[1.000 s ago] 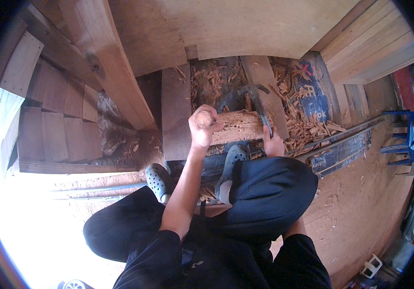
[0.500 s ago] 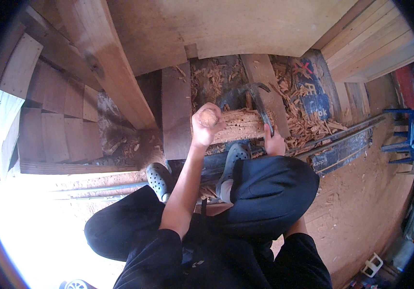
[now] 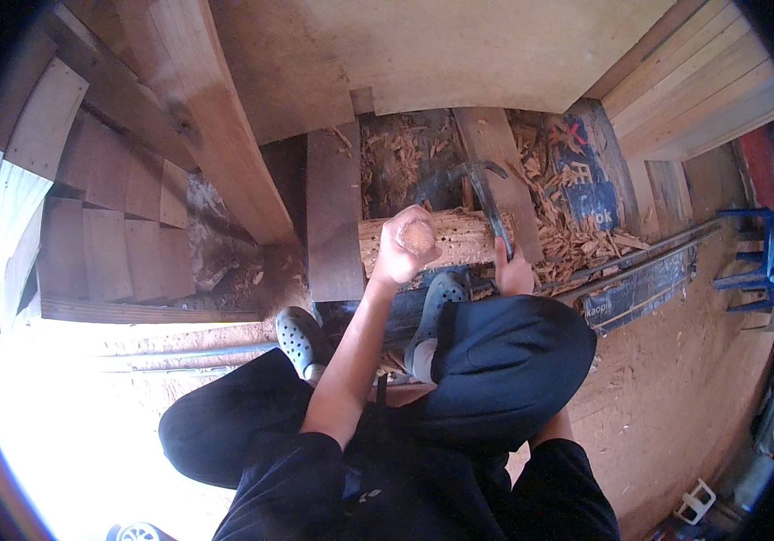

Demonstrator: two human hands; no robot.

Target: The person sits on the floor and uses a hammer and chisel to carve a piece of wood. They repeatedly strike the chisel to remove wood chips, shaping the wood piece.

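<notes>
My left hand [image 3: 402,254] is closed round a round wooden piece [image 3: 416,236], seen end-on, over a pale log full of holes [image 3: 378,242]. My right hand [image 3: 513,270] grips a long dark metal tool [image 3: 493,215] with a hooked top, which lies against or just over the log's right end. The log lies crosswise over the planks [image 3: 333,171] among many reddish wood chips [image 3: 545,225]. Below it are my two feet in clogs [image 3: 298,335], with my bent knees either side. Whether the hooked end touches anything is unclear.
A thick beam [image 3: 224,153] slants at the left beside stacked boards [image 3: 107,243]. A plywood sheet [image 3: 468,45] lies beyond the chips. Long rails [image 3: 639,252] run to the right, toward blue plastic chairs [image 3: 761,261]. A white plastic item [image 3: 696,502] sits at the lower right.
My left hand, with the round piece, has moved to the right and slightly down over the log. My right hand and the metal tool are nearly unmoved.
</notes>
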